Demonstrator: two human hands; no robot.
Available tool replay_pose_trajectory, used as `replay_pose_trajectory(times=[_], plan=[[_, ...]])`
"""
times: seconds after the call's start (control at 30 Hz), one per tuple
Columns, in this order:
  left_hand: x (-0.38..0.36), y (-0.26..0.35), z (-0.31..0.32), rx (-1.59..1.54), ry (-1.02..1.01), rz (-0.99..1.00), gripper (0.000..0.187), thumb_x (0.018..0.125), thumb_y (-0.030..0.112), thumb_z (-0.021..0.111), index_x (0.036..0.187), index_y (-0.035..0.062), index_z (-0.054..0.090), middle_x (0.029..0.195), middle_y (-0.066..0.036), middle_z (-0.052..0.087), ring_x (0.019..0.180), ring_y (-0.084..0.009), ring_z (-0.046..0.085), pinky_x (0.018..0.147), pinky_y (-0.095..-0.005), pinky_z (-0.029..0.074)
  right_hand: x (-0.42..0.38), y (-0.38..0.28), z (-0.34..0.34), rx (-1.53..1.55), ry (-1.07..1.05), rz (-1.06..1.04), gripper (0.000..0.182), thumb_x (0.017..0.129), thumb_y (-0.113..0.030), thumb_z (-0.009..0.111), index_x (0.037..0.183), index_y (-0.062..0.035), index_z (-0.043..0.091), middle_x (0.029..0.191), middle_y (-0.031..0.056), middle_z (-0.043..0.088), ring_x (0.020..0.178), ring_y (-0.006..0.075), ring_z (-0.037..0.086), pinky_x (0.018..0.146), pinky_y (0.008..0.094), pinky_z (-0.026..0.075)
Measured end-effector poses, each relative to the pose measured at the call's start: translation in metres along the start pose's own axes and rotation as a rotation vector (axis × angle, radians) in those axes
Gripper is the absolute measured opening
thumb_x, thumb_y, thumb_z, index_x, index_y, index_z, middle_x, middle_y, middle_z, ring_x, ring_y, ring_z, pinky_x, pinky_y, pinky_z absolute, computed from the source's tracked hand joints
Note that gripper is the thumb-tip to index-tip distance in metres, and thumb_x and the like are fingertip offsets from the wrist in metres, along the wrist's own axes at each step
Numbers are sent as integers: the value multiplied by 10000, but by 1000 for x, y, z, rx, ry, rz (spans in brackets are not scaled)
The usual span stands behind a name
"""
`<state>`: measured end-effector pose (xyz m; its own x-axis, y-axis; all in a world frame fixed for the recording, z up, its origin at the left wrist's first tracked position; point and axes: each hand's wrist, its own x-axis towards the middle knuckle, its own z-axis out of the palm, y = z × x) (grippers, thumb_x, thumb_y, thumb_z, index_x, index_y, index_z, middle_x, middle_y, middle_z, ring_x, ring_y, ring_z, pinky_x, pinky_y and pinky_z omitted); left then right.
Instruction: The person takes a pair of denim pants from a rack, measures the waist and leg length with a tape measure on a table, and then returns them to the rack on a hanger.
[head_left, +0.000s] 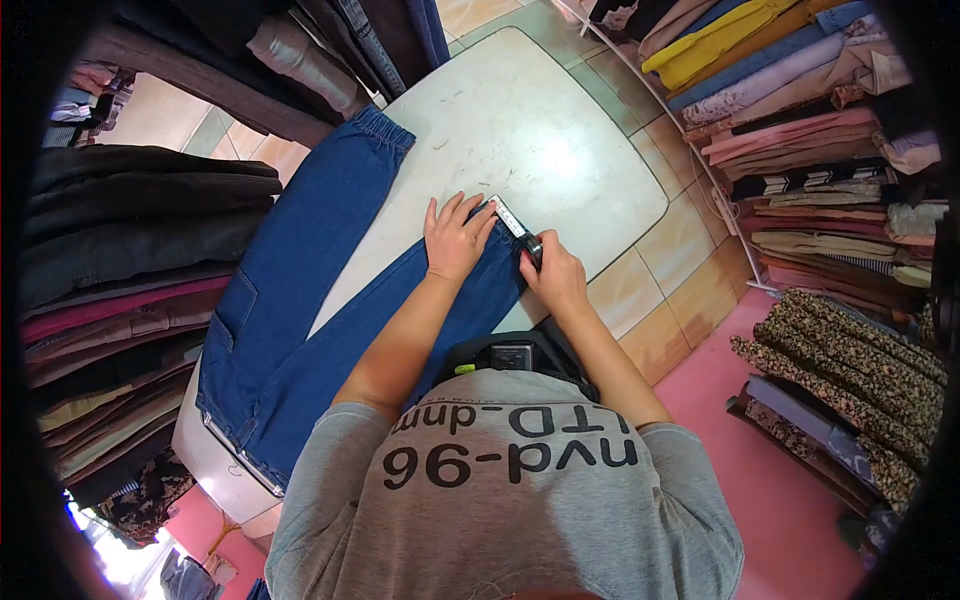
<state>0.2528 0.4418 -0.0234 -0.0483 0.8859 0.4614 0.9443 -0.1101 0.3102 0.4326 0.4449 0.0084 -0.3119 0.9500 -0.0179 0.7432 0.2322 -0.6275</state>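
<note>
Blue denim trousers point(290, 290) with elastic-gathered cuffs and a side pocket are spread over the white table. A tape measure point(508, 220), white blade pulled out of a dark case, lies along the cuff of the leg nearer my body. My left hand point(457, 237) rests on that cuff with its fingers spread, the fingertips nearest the right touching the blade's free end. Wrapped round the dark case at the cuff's other end is my right hand point(556, 273). The other cuff point(382, 130) lies farther up the table, apart from both hands.
The white-topped table point(520, 110) has rounded corners. Hanging dark garments point(130, 220) crowd its left side, and more trousers point(330, 40) hang beyond. Racks of folded clothes point(800, 130) stand at the right. Patterned fabric point(840, 370) sits by the pink floor point(720, 420).
</note>
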Motion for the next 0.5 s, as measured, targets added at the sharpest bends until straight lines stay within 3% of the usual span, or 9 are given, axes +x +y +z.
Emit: replay_pose_trajectory(times=[0.17,0.5], plan=[[-7,-4,2,-14,-89,7,314,805,262,661,1117,220,656,1116,-6,624,1115,-252,541,966,-485,390,0,-2,0,-7,4,4,298,801,-234,644,944,-42,466,747,188,616,677,387,614,590,449,491],[-6,-6,3,-49,-50,37,296,794,235,671,1087,197,673,1102,-19,628,1086,-278,546,920,-482,440,-2,-2,-4,-47,-22,24,303,802,-248,639,916,-34,457,705,195,610,646,390,615,576,449,493]])
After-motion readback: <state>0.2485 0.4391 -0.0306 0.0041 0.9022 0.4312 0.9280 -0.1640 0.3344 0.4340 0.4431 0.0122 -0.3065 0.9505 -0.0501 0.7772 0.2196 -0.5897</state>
